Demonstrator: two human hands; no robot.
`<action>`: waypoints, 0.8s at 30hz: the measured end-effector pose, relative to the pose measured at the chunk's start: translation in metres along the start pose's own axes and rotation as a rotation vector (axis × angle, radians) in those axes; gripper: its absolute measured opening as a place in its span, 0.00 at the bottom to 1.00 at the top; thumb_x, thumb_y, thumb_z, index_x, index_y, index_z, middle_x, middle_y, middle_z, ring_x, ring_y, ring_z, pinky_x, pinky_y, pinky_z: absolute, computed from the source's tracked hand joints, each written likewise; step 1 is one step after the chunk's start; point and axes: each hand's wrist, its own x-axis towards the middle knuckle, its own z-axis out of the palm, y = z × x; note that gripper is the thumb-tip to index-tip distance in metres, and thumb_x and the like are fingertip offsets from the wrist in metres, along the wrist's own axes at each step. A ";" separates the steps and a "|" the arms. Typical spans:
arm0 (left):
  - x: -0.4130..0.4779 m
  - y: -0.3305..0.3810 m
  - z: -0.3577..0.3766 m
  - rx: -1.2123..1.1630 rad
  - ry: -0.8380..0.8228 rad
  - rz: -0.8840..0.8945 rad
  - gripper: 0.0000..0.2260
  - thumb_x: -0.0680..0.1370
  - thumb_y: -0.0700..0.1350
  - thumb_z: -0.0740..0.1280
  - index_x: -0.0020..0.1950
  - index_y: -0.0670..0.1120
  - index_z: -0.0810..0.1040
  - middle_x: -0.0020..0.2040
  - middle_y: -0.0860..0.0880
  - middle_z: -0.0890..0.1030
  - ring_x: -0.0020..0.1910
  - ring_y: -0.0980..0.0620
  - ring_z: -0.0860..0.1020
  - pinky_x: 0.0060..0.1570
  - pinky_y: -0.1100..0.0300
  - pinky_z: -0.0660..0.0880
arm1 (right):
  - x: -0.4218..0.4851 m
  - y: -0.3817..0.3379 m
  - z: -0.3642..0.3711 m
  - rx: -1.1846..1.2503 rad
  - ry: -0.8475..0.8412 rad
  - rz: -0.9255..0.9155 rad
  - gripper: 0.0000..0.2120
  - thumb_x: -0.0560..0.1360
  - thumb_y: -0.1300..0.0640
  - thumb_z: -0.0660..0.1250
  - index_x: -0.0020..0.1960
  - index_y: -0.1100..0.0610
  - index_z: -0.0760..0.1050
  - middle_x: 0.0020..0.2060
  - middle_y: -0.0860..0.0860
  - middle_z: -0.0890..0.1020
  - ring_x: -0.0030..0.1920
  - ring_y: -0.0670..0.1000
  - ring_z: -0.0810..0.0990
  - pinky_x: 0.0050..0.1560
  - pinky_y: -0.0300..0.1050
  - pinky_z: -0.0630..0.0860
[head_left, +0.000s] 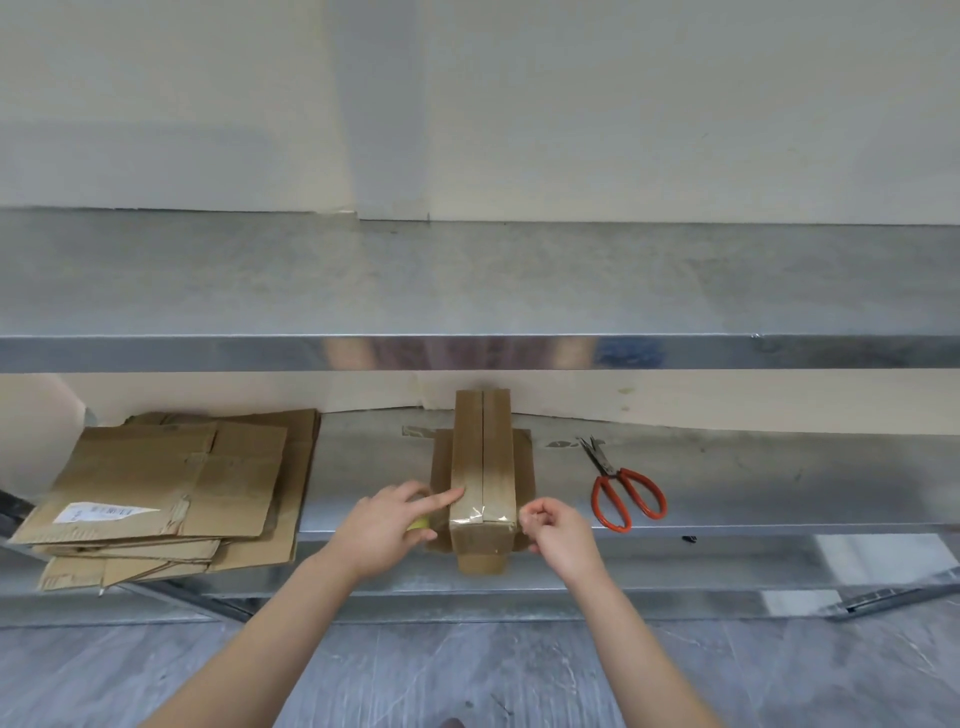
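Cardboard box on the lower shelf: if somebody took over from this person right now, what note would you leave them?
Left hand: holds a small yellow-green object, likely a tape roll; forefinger presses the top of the long brown cardboard box.
Right hand: fingers curled at the box's near right corner; unclear whether they pinch tape.
The box lies on the lower metal shelf, flaps closed; red-handled metal scissors lie to its right.
Done: clear tape covers the seam's near end.
Left: probably tape the remaining seam, then cut.
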 end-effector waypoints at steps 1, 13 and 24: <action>0.000 0.000 0.001 0.003 0.000 0.001 0.29 0.81 0.55 0.59 0.72 0.74 0.43 0.70 0.54 0.67 0.65 0.53 0.69 0.60 0.55 0.71 | -0.001 0.002 0.004 0.033 0.015 0.009 0.03 0.77 0.60 0.67 0.49 0.53 0.77 0.39 0.50 0.79 0.41 0.49 0.80 0.39 0.39 0.80; 0.008 0.004 0.002 -0.030 0.044 0.009 0.25 0.81 0.53 0.61 0.74 0.69 0.55 0.65 0.54 0.71 0.62 0.53 0.70 0.57 0.56 0.73 | -0.037 0.014 0.023 -0.380 0.094 -0.460 0.34 0.78 0.48 0.64 0.78 0.39 0.50 0.77 0.37 0.51 0.75 0.37 0.52 0.71 0.36 0.54; -0.016 -0.007 0.009 -0.525 0.139 -0.168 0.22 0.72 0.54 0.74 0.63 0.60 0.72 0.54 0.59 0.75 0.54 0.61 0.74 0.52 0.74 0.66 | -0.008 0.000 0.024 -0.215 0.056 -0.399 0.28 0.76 0.47 0.70 0.74 0.47 0.67 0.72 0.35 0.58 0.70 0.35 0.61 0.66 0.28 0.60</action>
